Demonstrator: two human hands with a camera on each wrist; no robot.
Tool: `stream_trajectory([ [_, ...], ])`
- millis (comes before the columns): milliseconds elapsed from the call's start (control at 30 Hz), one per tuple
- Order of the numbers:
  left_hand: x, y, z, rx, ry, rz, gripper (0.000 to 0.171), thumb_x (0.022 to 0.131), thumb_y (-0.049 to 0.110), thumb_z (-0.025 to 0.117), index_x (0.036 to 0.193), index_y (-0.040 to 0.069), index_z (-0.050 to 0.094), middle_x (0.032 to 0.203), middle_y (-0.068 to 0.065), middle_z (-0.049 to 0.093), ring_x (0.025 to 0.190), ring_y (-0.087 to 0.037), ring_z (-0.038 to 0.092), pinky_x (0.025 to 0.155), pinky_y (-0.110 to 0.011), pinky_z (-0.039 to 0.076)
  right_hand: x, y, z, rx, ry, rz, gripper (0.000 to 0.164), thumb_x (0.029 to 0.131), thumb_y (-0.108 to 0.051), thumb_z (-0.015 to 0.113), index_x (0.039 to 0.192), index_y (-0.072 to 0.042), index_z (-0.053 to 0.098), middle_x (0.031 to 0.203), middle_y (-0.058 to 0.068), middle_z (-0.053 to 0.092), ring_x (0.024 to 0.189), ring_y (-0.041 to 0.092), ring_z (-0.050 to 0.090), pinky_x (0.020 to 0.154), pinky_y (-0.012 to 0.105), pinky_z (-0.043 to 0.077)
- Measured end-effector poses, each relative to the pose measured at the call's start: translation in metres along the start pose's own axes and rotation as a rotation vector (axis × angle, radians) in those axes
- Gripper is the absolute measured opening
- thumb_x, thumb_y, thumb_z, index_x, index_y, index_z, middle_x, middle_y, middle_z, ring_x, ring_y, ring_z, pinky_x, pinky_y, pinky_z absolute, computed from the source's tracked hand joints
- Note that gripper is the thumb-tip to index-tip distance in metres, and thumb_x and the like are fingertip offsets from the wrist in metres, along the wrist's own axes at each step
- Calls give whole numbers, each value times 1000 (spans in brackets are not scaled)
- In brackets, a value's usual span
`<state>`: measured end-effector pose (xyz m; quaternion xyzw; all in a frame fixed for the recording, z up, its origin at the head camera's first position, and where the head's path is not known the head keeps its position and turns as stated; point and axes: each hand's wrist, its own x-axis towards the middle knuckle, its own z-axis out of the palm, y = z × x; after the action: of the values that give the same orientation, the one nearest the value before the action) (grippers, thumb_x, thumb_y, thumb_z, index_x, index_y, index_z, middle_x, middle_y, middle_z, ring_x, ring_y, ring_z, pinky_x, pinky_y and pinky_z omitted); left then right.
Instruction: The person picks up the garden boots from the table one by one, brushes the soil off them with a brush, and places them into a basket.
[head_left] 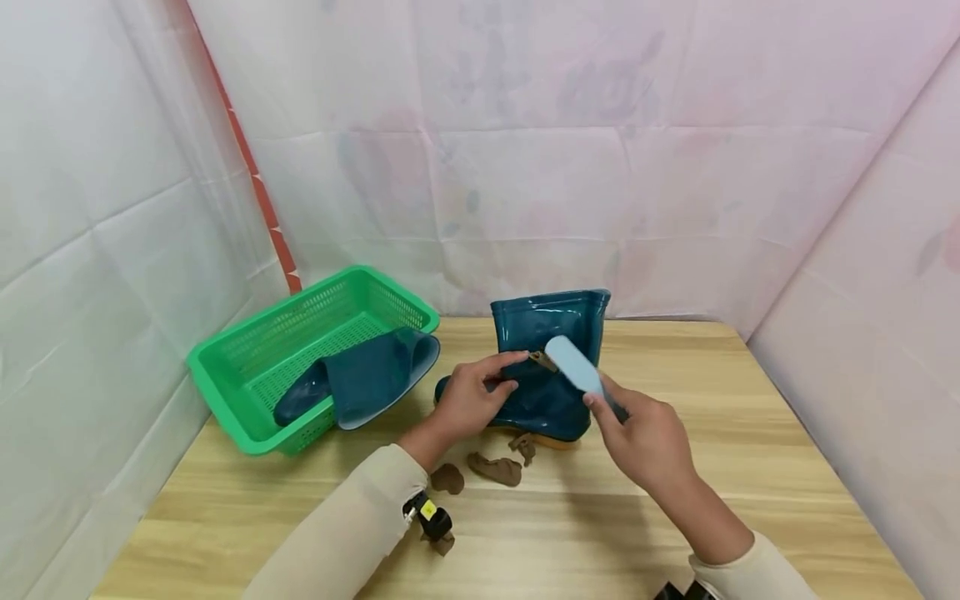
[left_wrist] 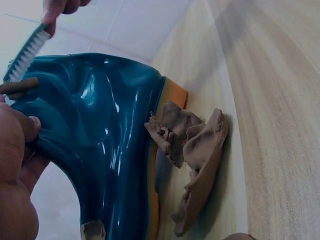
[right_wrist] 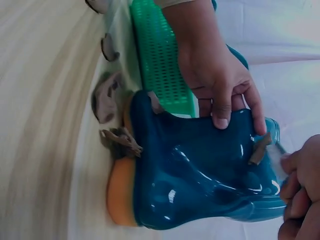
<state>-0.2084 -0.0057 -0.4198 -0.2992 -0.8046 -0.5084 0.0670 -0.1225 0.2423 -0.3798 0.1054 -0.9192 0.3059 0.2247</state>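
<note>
A dark teal rubber boot [head_left: 543,400] with an orange sole stands upright on the table. My left hand [head_left: 474,398] grips the front of its shaft, thumb on the near side and the other fingers partly hidden behind. In my right hand [head_left: 651,437] is a scrub brush [head_left: 573,364], pale blue on its back. Its white bristles face the shaft, as the left wrist view shows. A strip of brown clay-like mud [right_wrist: 260,149] clings to the shaft by the bristles and my left index fingertip. Another small brown lump [left_wrist: 93,230] sticks to the boot's foot.
Several brown mud pieces [head_left: 495,469] lie on the wooden table [head_left: 750,467] in front of the boot. At the left stands a green basket [head_left: 247,442]; a second teal boot [head_left: 375,371] lies in it, its shaft over the rim. Cloth walls [head_left: 525,167] enclose the table.
</note>
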Motion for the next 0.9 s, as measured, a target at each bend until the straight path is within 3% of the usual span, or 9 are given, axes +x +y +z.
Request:
stream_trajectory([
  [67,1,2,0,-1,3,2,52,98,4,69,144,28,63,94,-3,71,58,-11,48,56,-28,44,3,1,-1,2,58,-15,42,98,-19,73,134,1,66,62,0,62,47,10,42,41,28,30],
  [167,1,3,0,3,2,-10,51,98,3,69,143,28,64,85,-5,68,55,-12,46,55,-28,43,5,2,-1,-6,54,-31,43,99,-20,72,135,1,65,65,2,64,50,10,45,42,28,32],
  [233,1,4,0,2,-6,-18,51,98,3,69,143,26,64,102,-4,73,59,-11,50,57,-27,45,4,2,1,-17,30,-28,44,99,-21,72,136,1,65,62,-1,60,49,10,44,41,28,32],
  [333,2,5,1,0,-26,-20,52,98,4,69,144,27,62,125,-1,70,68,-11,56,63,-28,50,2,4,0,-32,34,-22,43,98,-19,73,136,0,65,60,-3,56,48,9,42,41,28,31],
  [533,6,7,0,2,-27,-15,58,97,3,71,148,28,59,125,-4,69,82,-11,63,71,-28,54,-2,6,-1,-35,61,0,43,98,-20,73,135,0,66,65,3,64,49,11,44,41,29,30],
  [767,14,11,-4,34,-12,-9,62,96,2,71,150,29,55,143,-7,60,94,-12,68,77,-29,56,-7,13,0,-30,119,-5,42,95,-14,76,132,3,67,70,10,69,50,12,46,41,28,30],
  [900,17,12,-8,92,23,-16,63,96,4,73,151,30,54,137,-8,64,92,-12,68,72,-29,55,-9,15,1,-21,161,-25,42,92,-10,78,129,5,68,72,13,70,50,14,47,41,29,30],
])
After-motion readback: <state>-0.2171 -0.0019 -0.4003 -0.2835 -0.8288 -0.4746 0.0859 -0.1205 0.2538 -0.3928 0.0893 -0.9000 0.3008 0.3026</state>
